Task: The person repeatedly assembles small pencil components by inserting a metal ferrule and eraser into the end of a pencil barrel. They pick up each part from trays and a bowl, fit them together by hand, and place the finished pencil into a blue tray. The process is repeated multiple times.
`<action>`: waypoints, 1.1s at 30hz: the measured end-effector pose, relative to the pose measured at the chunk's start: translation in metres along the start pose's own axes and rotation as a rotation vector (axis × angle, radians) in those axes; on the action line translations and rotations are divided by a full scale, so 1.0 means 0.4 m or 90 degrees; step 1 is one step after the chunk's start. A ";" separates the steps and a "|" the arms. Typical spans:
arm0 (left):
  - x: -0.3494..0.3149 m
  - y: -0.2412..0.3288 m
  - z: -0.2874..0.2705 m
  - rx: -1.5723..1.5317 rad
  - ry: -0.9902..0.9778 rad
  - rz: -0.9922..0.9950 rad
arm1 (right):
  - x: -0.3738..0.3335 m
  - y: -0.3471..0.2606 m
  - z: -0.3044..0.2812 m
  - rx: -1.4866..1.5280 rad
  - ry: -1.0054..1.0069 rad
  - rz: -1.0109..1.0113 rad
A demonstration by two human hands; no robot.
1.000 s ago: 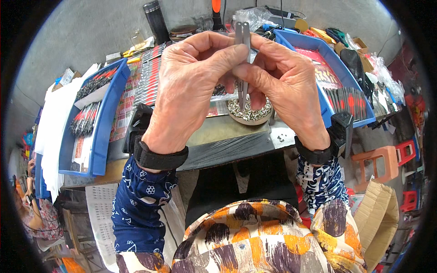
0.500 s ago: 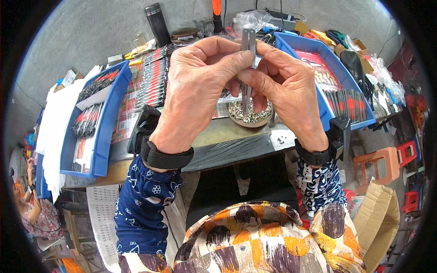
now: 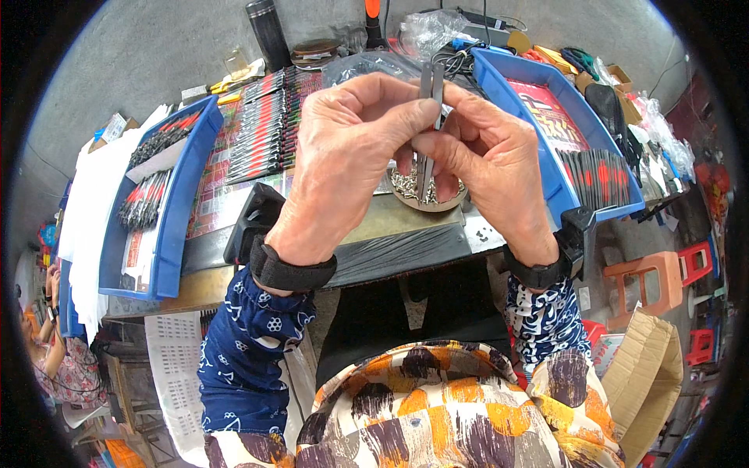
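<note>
Slim tool point(image 3: 438, 84), metallic grey, two-legged, narrowing downward

Worktop point(image 3: 382, 226) as I see it on my remote feed: dull brownish surface, a creased black strip point(image 3: 398, 249) along its front edge. Bearing directly on it, I log: at left, a blue tray point(image 3: 179, 226), then colourful printed sheets point(image 3: 209, 201); mid-front, a round dish point(image 3: 427, 206); at right, a second blue tray point(image 3: 488, 74). Toward the back I record a black cylindrical flask point(image 3: 268, 35), upright, and crumpled clear plastic point(image 3: 429, 33).
</note>
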State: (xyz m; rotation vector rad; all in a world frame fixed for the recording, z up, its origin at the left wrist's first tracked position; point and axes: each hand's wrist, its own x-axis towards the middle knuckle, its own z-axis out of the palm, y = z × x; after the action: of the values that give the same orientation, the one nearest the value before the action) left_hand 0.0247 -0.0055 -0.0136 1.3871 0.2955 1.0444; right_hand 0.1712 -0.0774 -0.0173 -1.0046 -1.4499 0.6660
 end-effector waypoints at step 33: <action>-0.243 -0.123 0.022 0.376 0.094 0.042 | -0.159 0.087 0.011 0.174 -0.030 0.186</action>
State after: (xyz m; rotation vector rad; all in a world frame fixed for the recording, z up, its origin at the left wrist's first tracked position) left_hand -0.0012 -0.0755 -0.0936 1.8550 0.7140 1.1680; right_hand 0.1698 -0.1159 -0.0788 -0.9963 -1.2212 1.0757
